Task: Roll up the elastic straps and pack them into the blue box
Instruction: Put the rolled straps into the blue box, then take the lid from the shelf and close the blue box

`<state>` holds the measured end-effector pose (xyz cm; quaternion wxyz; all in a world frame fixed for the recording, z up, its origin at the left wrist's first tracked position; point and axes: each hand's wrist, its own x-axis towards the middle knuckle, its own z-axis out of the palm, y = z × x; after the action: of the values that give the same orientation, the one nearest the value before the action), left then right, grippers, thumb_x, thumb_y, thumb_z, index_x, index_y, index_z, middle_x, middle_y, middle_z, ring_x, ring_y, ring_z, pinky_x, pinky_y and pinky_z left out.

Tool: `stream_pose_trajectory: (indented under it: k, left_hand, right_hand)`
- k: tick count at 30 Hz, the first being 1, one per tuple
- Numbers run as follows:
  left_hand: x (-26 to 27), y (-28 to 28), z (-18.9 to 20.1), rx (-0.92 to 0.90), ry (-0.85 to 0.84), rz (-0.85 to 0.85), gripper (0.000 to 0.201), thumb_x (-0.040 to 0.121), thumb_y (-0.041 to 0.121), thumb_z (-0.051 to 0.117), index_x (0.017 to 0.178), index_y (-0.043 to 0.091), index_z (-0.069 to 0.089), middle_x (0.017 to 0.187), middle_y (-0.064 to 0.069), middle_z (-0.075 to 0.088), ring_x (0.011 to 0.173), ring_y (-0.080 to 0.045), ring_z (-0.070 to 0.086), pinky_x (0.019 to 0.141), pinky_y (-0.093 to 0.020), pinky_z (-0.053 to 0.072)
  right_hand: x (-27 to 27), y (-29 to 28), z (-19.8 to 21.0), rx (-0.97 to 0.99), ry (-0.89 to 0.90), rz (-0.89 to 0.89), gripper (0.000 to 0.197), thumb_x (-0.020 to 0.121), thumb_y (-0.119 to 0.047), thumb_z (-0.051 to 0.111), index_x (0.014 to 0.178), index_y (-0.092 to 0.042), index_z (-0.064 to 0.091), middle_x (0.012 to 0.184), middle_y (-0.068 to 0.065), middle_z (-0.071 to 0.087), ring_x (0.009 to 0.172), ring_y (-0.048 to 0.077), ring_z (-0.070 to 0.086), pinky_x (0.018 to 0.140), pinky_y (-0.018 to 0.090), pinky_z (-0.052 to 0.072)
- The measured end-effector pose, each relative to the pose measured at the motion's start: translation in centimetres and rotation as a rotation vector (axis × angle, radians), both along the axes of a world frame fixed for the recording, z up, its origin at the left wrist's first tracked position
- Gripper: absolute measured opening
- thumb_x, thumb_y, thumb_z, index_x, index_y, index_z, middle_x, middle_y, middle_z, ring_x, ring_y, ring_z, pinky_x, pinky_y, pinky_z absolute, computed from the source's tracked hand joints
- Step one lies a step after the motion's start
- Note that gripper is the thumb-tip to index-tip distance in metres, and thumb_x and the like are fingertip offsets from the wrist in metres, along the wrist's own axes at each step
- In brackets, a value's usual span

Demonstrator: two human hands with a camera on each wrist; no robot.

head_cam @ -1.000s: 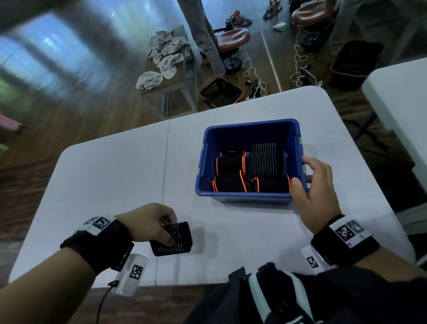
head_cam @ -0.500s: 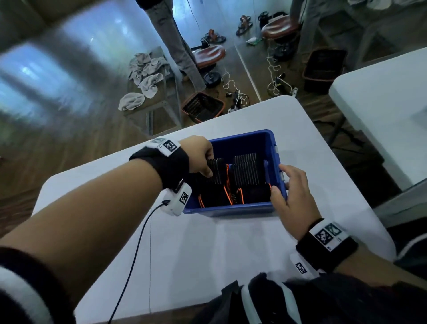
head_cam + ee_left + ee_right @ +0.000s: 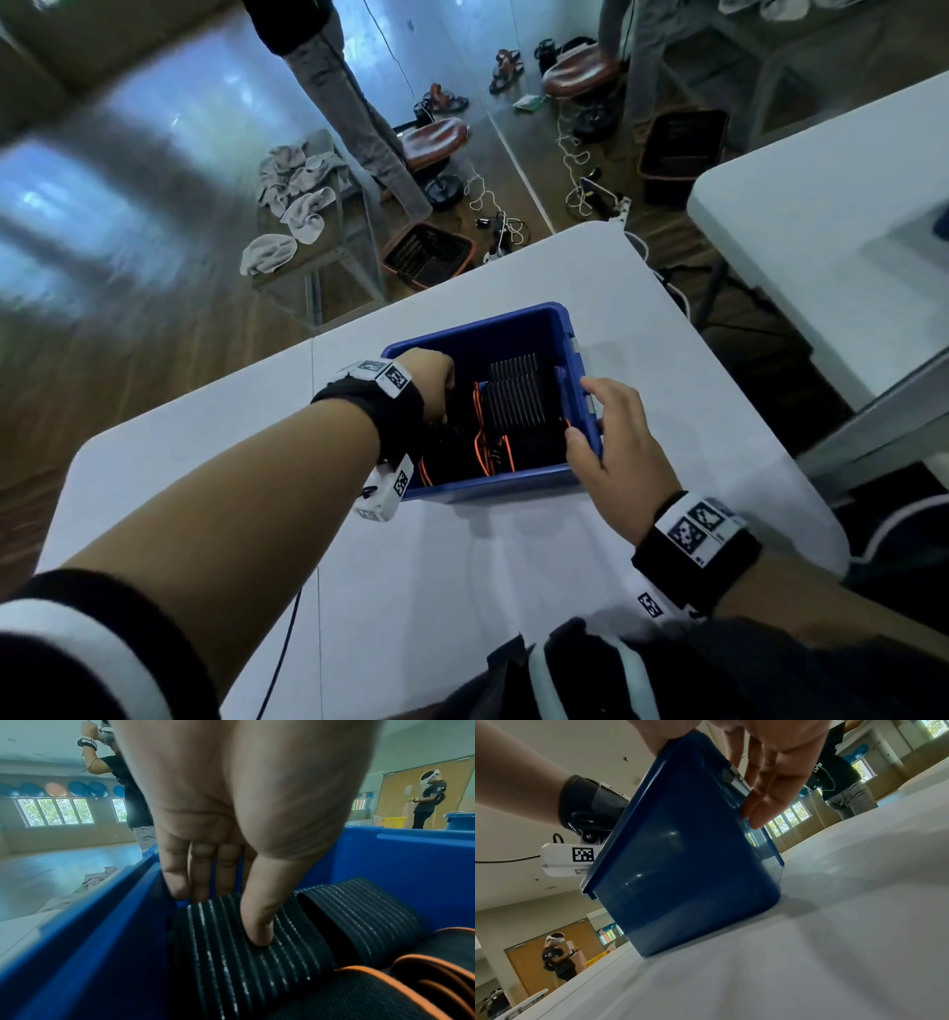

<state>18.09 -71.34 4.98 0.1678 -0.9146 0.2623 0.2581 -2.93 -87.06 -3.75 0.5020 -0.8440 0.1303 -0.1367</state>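
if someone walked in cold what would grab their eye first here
The glossy blue plastic box in the middle of the white folding table stands out first, holding black rolled elastic straps with orange edging. The left hand reaches inside, gripping a black ribbed strap roll by the box's left wall, while the right hand holds the right rim.

Colours and patterns
Box [image 3: 575,354]: blue. Rolls [image 3: 244,953]: black, pale-ribbed; others [image 3: 385,994] black, orange-edged. Bench [image 3: 462,565]: white.
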Motion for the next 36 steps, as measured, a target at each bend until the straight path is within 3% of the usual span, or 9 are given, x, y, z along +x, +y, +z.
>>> stream_pose_trajectory:
  k: [4, 7, 12, 15, 18, 21, 26, 31, 36]
  left_hand:
    - [-0.7, 1.0, 1.3, -0.114, -0.051, -0.02, 0.043, 0.076, 0.026, 0.081, 0.115, 0.02, 0.065, 0.112, 0.0, 0.066, 0.106, -0.024, 0.062, 0.086, -0.031, 0.05]
    - [-1.4, 3.1, 2.8, -0.382, -0.127, 0.051, 0.032, 0.081, 0.031, 0.076, 0.11, 0.021, 0.067, 0.111, -0.001, 0.066, 0.103, -0.021, 0.062, 0.091, -0.033, 0.05]
    - [-3.4, 8.6, 1.8, -0.69, -0.296, 0.379, 0.037, 0.089, 0.033, 0.069, 0.123, 0.021, 0.059, 0.12, -0.005, 0.054, 0.104, -0.021, 0.059, 0.095, -0.037, 0.048]
    - [-4.3, 10.5, -0.8, -0.761, -0.179, 0.66, 0.045, 0.094, 0.036, 0.062, 0.135, 0.02, 0.051, 0.124, -0.003, 0.058, 0.111, -0.023, 0.061, 0.099, -0.041, 0.05]
    - [-5.4, 10.7, -2.6, -0.921, -0.003, 0.819, 0.035, 0.1, 0.031, 0.054, 0.132, 0.018, 0.051, 0.102, -0.007, 0.072, 0.09, -0.025, 0.071, 0.088, -0.049, 0.057]
    - [-6.3, 10.4, -3.2, -1.017, -0.016, 0.82, 0.026, 0.102, 0.023, 0.05, 0.127, 0.019, 0.054, 0.09, -0.007, 0.073, 0.082, -0.023, 0.071, 0.082, -0.046, 0.059]
    - [-7.6, 11.0, -4.3, -1.107, -0.027, 0.801, 0.024, 0.103, 0.022, 0.049, 0.126, 0.022, 0.054, 0.09, -0.009, 0.072, 0.084, -0.027, 0.071, 0.083, -0.046, 0.058]
    - [-9.4, 11.8, -5.4, -1.358, 0.096, 0.887, 0.027, 0.105, 0.024, 0.048, 0.132, 0.027, 0.05, 0.086, -0.011, 0.068, 0.072, -0.016, 0.069, 0.066, -0.036, 0.058]
    - [-9.4, 12.2, -5.8, -1.427, 0.154, 0.844, 0.031, 0.105, 0.025, 0.047, 0.133, 0.037, 0.049, 0.09, -0.018, 0.072, 0.081, -0.027, 0.072, 0.076, -0.047, 0.061]
  right_hand:
    - [0.0, 0.0, 0.1, 0.001, -0.002, -0.001, 0.05, 0.094, -0.034, 0.053, 0.14, -0.026, 0.034, 0.137, -0.011, 0.034, 0.096, 0.012, 0.059, 0.084, 0.036, 0.056]
    - [0.0, -0.1, 0.2, 0.0, 0.007, 0.004, 0.049, 0.095, -0.034, 0.053, 0.14, -0.027, 0.034, 0.137, -0.011, 0.034, 0.098, 0.012, 0.06, 0.085, 0.035, 0.056]
    - [-0.2, -0.4, 0.4, 0.005, 0.01, 0.01, 0.051, 0.095, -0.033, 0.054, 0.142, -0.025, 0.036, 0.133, -0.016, 0.033, 0.102, 0.009, 0.056, 0.088, 0.027, 0.049]
    - [-0.1, -0.3, 0.5, 0.005, 0.006, 0.007, 0.051, 0.095, -0.031, 0.055, 0.142, -0.023, 0.037, 0.135, -0.012, 0.035, 0.106, 0.009, 0.054, 0.089, 0.024, 0.045]
    - [-0.1, -0.4, 0.6, 0.001, 0.015, 0.01, 0.051, 0.096, -0.031, 0.055, 0.142, -0.022, 0.037, 0.139, -0.007, 0.037, 0.107, 0.009, 0.053, 0.088, 0.024, 0.045]
    - [-0.2, -0.5, 0.7, -0.009, 0.031, 0.005, 0.051, 0.096, -0.03, 0.056, 0.142, -0.022, 0.039, 0.139, -0.006, 0.038, 0.105, 0.008, 0.053, 0.087, 0.023, 0.043]
    - [-1.0, -0.4, 0.8, -0.026, 0.056, -0.006, 0.05, 0.095, -0.029, 0.059, 0.141, -0.024, 0.04, 0.137, -0.006, 0.04, 0.1, 0.012, 0.058, 0.084, 0.026, 0.048]
    - [-2.6, 0.4, 1.1, -0.04, 0.075, -0.048, 0.051, 0.094, -0.027, 0.061, 0.14, -0.026, 0.04, 0.135, -0.008, 0.042, 0.1, 0.013, 0.06, 0.086, 0.033, 0.053]
    - [-3.9, 1.9, 2.5, -0.071, 0.158, -0.106, 0.052, 0.094, -0.027, 0.062, 0.141, -0.024, 0.04, 0.136, -0.005, 0.044, 0.104, 0.014, 0.058, 0.09, 0.034, 0.052]
